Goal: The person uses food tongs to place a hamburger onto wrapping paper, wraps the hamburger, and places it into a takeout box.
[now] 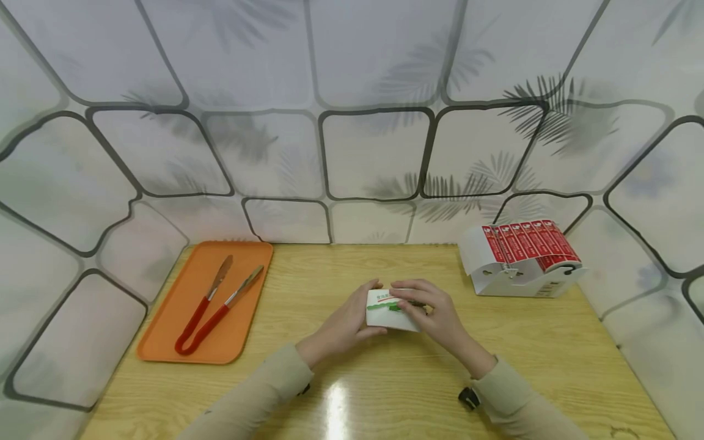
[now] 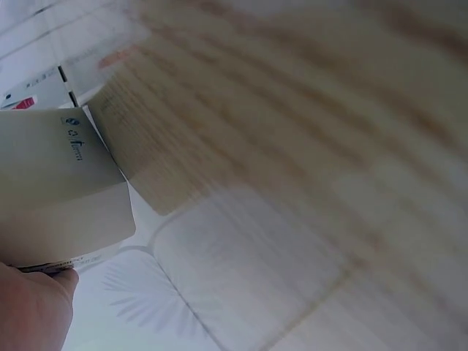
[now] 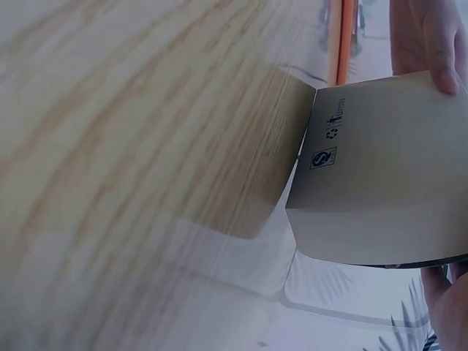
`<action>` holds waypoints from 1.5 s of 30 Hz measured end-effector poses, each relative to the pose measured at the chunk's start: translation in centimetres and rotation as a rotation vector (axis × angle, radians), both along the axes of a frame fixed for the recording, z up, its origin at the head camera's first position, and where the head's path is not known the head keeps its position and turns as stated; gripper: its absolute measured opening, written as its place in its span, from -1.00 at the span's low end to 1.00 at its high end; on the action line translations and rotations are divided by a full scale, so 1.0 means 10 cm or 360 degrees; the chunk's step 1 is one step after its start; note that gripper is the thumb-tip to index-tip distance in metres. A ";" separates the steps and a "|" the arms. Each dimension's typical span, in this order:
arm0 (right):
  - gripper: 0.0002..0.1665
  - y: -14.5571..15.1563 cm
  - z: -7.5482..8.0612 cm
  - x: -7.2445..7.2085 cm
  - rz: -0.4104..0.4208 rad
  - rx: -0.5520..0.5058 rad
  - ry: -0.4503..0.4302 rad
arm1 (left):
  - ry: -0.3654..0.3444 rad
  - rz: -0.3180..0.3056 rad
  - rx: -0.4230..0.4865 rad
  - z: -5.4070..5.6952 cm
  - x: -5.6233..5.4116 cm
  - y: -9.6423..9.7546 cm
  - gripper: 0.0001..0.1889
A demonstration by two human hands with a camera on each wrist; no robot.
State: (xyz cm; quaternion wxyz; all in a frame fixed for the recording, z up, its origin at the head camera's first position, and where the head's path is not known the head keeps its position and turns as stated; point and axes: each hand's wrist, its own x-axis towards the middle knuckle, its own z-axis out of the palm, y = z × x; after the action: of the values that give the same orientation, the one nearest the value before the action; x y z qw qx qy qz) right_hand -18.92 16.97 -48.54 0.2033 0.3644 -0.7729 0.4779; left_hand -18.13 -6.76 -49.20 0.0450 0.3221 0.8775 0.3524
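Observation:
A small white paper food box (image 1: 393, 315) with green and red print on top stands on the wooden table between both hands. My left hand (image 1: 352, 315) holds its left side, the thumb at the near edge and fingers around the far side. My right hand (image 1: 437, 315) rests over the top right part of the box, fairly straight fingers touching the lid and hiding part of the print. In the right wrist view the box's plain side (image 3: 387, 153) shows small blue marks, and the left thumb (image 3: 444, 77) lies against it.
At left, an orange tray (image 1: 159, 336) bears tongs (image 1: 200, 321) with red handles. A white carton (image 1: 511, 284) with red printed panels stands at the back right. Patterned cloth walls (image 1: 374, 153) enclose the table (image 1: 308, 269) at the back and sides.

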 end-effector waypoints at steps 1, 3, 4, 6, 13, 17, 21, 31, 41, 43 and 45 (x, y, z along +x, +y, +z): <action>-0.53 0.00 -0.01 0.00 -0.0002 0.0002 -0.0006 | -0.0003 0.0007 0.0006 0.00 0.00 0.00 0.01; -0.54 0.01 -0.02 0.00 -0.0004 0.0002 -0.0026 | -0.0015 0.0018 0.0020 -0.01 0.00 0.00 0.00; -0.54 0.01 -0.02 0.00 -0.0003 -0.0001 -0.0041 | -0.0022 0.0023 0.0030 -0.01 0.00 0.00 0.00; -0.55 0.01 -0.03 0.00 -0.0007 -0.0002 -0.0070 | -0.0033 0.0026 0.0039 -0.01 -0.01 0.01 -0.01; -0.57 0.03 -0.06 0.00 0.0011 -0.0032 -0.0148 | -0.0065 0.0037 0.0056 -0.01 -0.02 0.01 -0.05; -0.59 0.04 -0.05 0.00 0.0019 -0.0050 -0.0169 | -0.0062 0.0041 0.0056 -0.01 -0.02 0.00 -0.06; -0.62 0.04 -0.04 0.00 0.0023 -0.0071 -0.0232 | -0.0050 0.0042 0.0057 -0.01 -0.02 0.00 -0.06; -0.57 0.06 -0.02 0.00 -0.0036 -0.0035 -0.0487 | -0.0038 0.0043 0.0063 0.00 -0.01 0.01 -0.08; -0.59 0.02 0.01 0.02 -0.0118 0.0017 -0.0534 | -0.0076 0.0049 0.0119 0.00 -0.02 0.02 -0.10; -0.61 0.00 -0.01 0.02 -0.0130 0.0025 -0.0547 | -0.0099 0.0054 0.0144 -0.01 -0.02 0.02 -0.09; -0.63 -0.03 -0.02 0.03 -0.0136 0.0026 -0.0575 | -0.0135 0.0069 0.0172 -0.01 -0.02 0.03 -0.08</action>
State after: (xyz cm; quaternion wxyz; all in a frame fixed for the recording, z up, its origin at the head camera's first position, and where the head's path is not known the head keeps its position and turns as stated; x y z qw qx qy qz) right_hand -18.59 16.67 -48.79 0.0784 0.2410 -0.8156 0.5202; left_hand -18.34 -6.45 -49.31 0.0571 0.2898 0.8612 0.4136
